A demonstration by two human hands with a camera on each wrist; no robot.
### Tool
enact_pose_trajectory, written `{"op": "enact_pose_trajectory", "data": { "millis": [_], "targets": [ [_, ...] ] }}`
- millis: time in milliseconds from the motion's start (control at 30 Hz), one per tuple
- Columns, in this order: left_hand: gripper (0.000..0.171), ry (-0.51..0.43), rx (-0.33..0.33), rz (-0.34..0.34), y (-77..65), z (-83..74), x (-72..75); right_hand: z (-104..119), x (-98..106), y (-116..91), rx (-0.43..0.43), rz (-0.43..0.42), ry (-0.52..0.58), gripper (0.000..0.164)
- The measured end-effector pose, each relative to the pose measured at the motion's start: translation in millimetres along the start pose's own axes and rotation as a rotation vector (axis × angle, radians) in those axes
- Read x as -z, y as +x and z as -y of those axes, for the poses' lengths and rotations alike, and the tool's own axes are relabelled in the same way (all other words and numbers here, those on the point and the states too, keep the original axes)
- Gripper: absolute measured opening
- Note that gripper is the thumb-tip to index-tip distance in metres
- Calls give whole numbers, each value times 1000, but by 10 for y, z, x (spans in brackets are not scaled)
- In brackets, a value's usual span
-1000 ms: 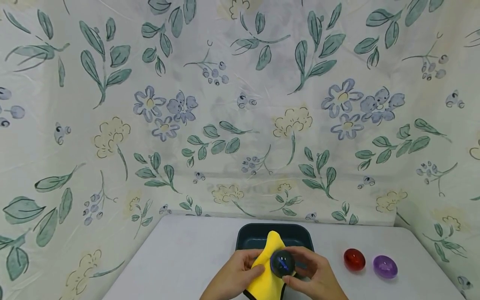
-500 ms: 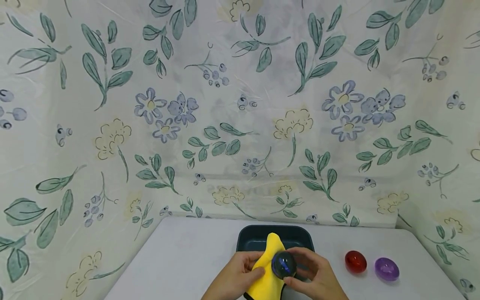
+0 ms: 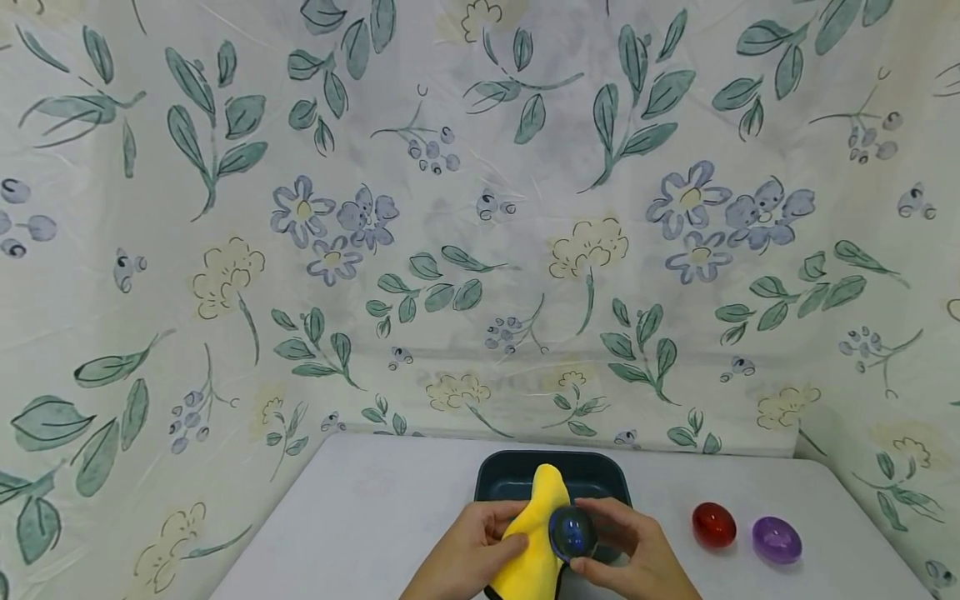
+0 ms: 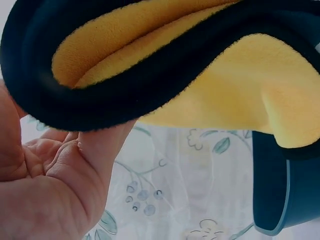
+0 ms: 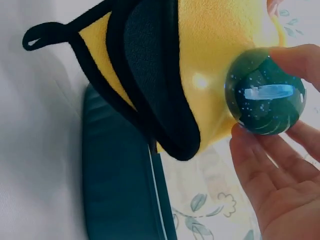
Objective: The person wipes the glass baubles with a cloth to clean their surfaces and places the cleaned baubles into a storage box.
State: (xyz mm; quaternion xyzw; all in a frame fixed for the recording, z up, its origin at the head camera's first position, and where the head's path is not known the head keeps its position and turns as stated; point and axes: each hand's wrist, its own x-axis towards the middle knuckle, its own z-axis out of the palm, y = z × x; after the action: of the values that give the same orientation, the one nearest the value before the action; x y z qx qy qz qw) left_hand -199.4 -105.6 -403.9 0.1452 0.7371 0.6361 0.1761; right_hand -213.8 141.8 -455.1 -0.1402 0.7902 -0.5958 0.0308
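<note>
"What's in the right hand [image 3: 633, 546]?"

"A dark, glossy ball [image 3: 574, 533]. The fingers pinch it: one fingertip near its twelve o'clock, the thumb near its six."

"And the left hand [image 3: 476, 546]?"

"It pinches a yellow cloth [image 3: 538, 533], thumb in front, fingers behind. Part of them is hidden, so I can't tell how they're spaced."

"Do ball and cloth meet?"

"The ball sits at the cloth's three o'clock edge and overlaps it in view. I can't tell whether they touch."

"Any detail on the cloth?"

"Black trim [image 5: 187, 142], plus a small loop [image 5: 52, 26] at ten o'clock in the right wrist view."

"What's around them?"

"A dark tray [image 3: 553, 452] at twelve o'clock, beyond the hands. Toward three o'clock, a red egg [image 3: 714, 526] and, farther out, a purple egg [image 3: 777, 540] lie near each other on the white table [image 3: 360, 517]."

"Behind everything?"

"A leafy, flowered backdrop [image 3: 465, 333]."
</note>
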Motion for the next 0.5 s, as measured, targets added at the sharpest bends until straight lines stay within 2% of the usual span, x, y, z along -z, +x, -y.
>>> {"op": "enact_pose_trajectory", "data": {
  "millis": [133, 367, 500],
  "targets": [
    [47, 1, -20, -19, -19, -12, -13, -11, 18, 3, -11, 17, -20, 64],
    [48, 0, -20, -59, -7, 2, -33, -20, 42, 5, -57, 72, -1, 74],
    [48, 34, -31, -94, 14, -5, -34, -12, 55, -9, -42, 119, -8, 68]
  ]
}}
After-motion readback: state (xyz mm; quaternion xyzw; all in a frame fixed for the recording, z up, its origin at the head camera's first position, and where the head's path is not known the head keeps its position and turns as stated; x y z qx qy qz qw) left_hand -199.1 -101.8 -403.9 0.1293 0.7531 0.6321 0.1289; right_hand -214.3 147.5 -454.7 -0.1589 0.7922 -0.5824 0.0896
